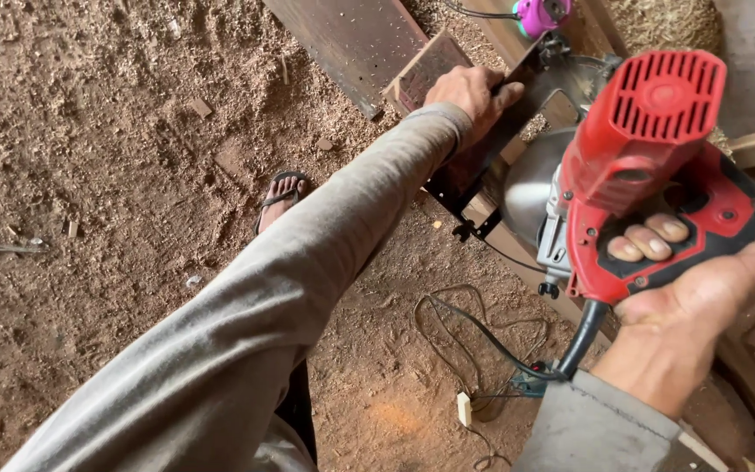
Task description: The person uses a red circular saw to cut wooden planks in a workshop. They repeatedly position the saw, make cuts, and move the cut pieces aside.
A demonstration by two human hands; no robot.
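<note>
Right now my right hand is wrapped tight around the handle of the circular saw, fingers curled through the grip. My left hand presses closed on its dark base plate, farther out. Red housing, vented motor cap, bare steel blade guard (black cord trailing over the sawdust floor).

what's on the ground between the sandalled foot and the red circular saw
In the head view, between the foot and the red circular saw runs the left arm's grey sleeve; the floor below is sawdust-strewn.
</note>
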